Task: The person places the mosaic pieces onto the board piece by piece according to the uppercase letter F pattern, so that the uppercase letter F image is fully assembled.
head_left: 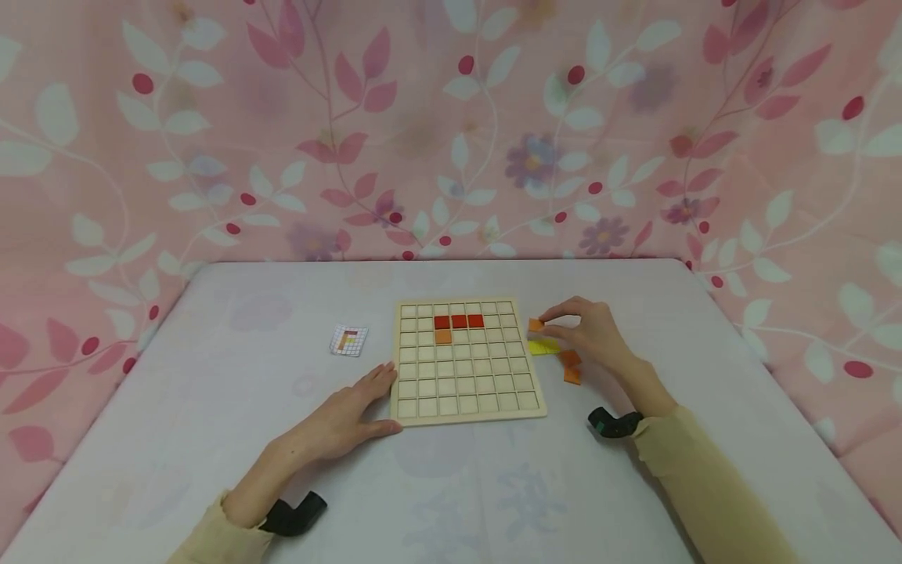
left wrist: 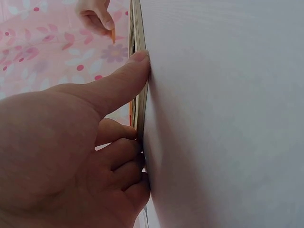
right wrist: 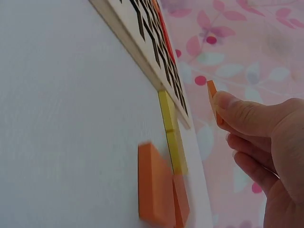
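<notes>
A wooden grid board lies on the table, with a row of three red tiles near its far side and one orange tile below the leftmost. My left hand rests at the board's near left corner, thumb and fingers touching its edges. Between thumb and fingers, my right hand pinches another orange tile, raised just beyond the board's right edge. Under that hand lie yellow tiles beside the board and loose orange tiles, which overlap in the right wrist view.
To the left of the board lies a small card printed with a coloured grid pattern. A white patterned cloth covers the table. Pink floral fabric hangs behind it. Dark wrist-worn pieces sit at both sleeves.
</notes>
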`<state>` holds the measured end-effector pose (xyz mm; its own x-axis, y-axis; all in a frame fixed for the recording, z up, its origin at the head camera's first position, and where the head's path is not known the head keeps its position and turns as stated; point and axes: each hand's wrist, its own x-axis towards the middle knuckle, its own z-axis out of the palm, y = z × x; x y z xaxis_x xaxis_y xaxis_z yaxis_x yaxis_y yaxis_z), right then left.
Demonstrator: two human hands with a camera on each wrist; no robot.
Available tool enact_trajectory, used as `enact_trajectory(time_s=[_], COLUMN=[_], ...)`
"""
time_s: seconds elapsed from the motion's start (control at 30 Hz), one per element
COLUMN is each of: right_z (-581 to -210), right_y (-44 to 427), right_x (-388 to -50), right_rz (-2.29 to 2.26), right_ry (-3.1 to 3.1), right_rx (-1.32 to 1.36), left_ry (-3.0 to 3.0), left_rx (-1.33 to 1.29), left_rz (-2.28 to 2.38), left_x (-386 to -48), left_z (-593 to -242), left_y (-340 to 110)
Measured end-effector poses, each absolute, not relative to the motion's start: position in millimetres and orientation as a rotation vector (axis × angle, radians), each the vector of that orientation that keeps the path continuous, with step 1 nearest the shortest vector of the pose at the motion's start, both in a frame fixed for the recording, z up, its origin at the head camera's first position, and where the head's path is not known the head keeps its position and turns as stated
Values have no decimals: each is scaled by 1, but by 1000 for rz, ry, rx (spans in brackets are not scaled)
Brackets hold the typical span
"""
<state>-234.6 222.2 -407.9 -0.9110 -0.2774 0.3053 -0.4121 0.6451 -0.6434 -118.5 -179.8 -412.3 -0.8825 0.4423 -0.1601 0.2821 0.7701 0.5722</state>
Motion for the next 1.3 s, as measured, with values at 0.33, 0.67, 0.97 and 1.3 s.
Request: enact_trajectory(time_s=[0.33, 0.67, 0.97, 1.3], right_z=[-404, -403, -411, -419], right_y=[158, 116, 101, 93], right_x=[-239, -237, -234, -231], right_rz=[1120, 1050, 1089, 1070], right_ry=[-2706, -2601, -2683, -2768], right_rx=[693, 930, 955, 891], left_ry=[2684, 2689, 2686, 2686], left_rx=[582, 589, 588, 596], left_rz=[813, 816, 820, 820], left_x=[-117, -117, -117, -117], left_z=[-410, -411, -410, -411], left_y=[-180, -181, -180, -181])
